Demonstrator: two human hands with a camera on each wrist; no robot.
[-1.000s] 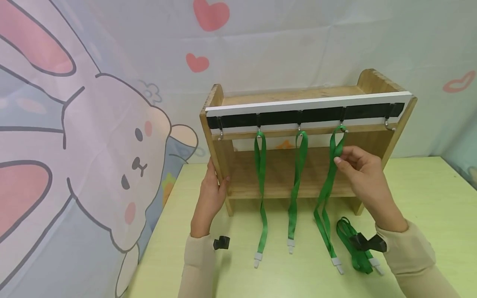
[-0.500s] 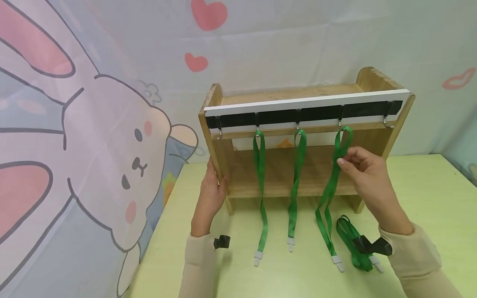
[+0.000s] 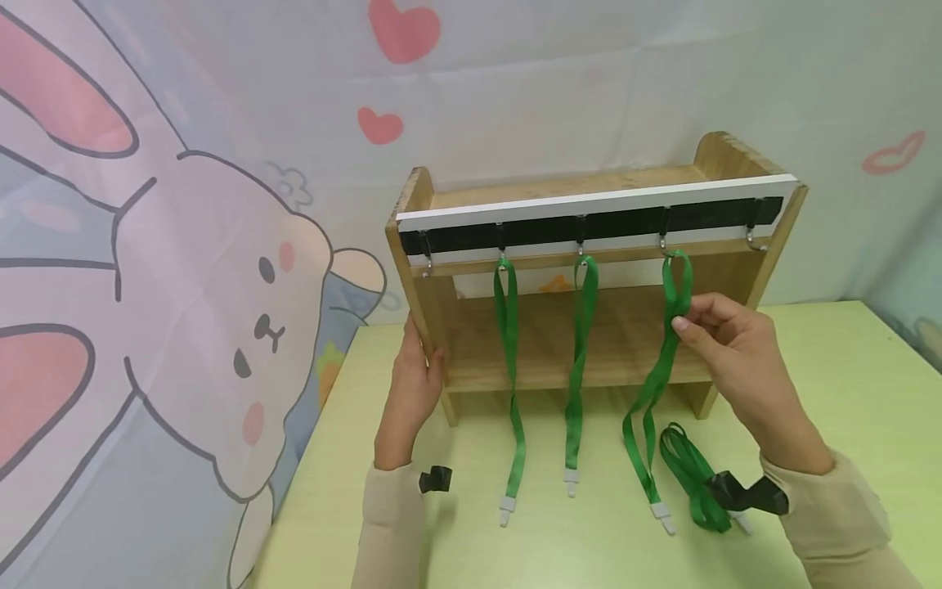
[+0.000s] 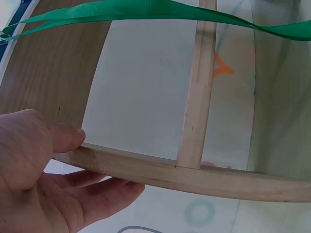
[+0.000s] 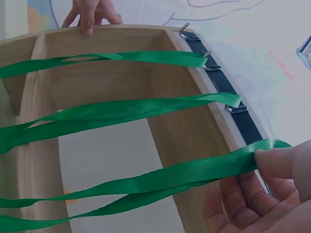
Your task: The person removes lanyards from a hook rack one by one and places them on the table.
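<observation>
A small wooden shelf point(image 3: 574, 375) stands on the table, with several metal hooks along a black strip point(image 3: 540, 235) on its top front. Two green lanyards hang from hooks: the left lanyard point(image 3: 511, 327) and the middle lanyard point(image 3: 576, 368). My right hand point(image 3: 746, 360) pinches a third green lanyard point(image 3: 658, 372) just below its top loop. That loop is close against the fourth hook; whether it still hangs on it I cannot tell. My left hand point(image 3: 414, 384) grips the shelf's left side panel point(image 4: 131, 167), thumb inside and fingers outside.
A folded green lanyard point(image 3: 692, 474) with a white clip lies on the table point(image 3: 559, 548) below my right wrist. The far-left hook point(image 3: 428, 266) and far-right hook point(image 3: 754, 239) carry nothing. A cartoon-printed cloth point(image 3: 515, 106) hangs behind.
My right hand has shifted the third lanyard's loop slightly right and outward relative to its hook. My left hand keeps its grip on the side panel. The head view has drifted slightly.
</observation>
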